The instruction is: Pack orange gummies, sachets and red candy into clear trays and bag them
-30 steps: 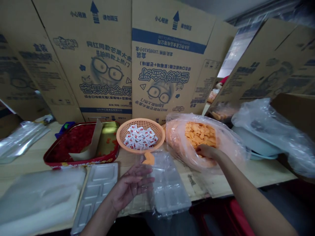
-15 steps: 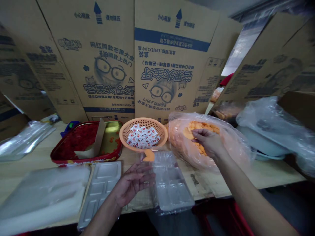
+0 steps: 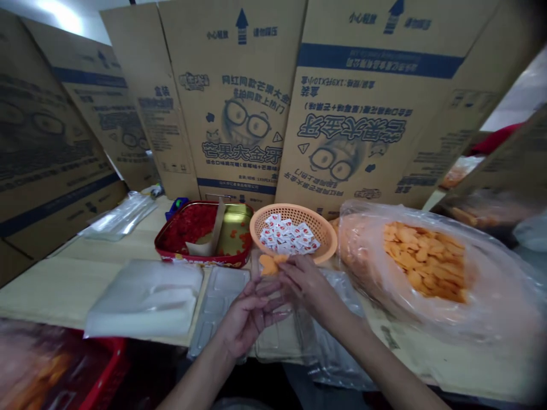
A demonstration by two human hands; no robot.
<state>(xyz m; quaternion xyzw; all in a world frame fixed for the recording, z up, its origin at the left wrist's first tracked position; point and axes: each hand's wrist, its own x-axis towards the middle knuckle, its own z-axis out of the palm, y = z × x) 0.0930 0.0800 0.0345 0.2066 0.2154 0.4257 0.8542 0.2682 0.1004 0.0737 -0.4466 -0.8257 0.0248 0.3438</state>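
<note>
My left hand (image 3: 250,312) is curled round the edge of a clear plastic tray (image 3: 277,336) at the table's front. My right hand (image 3: 304,281) is closed on an orange snack piece (image 3: 280,258), holding it over the tray's far end beside another orange piece (image 3: 268,264) that lies there. Right behind them stands an orange basket (image 3: 294,216) of small white sachets. A large clear bag of orange snack pieces (image 3: 427,262) lies to the right.
A red tin (image 3: 203,234) with red bits and a cardboard divider sits left of the basket. More empty trays (image 3: 217,296) and a stack of clear bags (image 3: 145,296) lie at the front left. Cardboard boxes (image 3: 342,108) wall the back. A red crate (image 3: 102,370) stands below left.
My right hand left the snack bag and came left to the tray with an orange piece. The camera view swung left and nearer.
</note>
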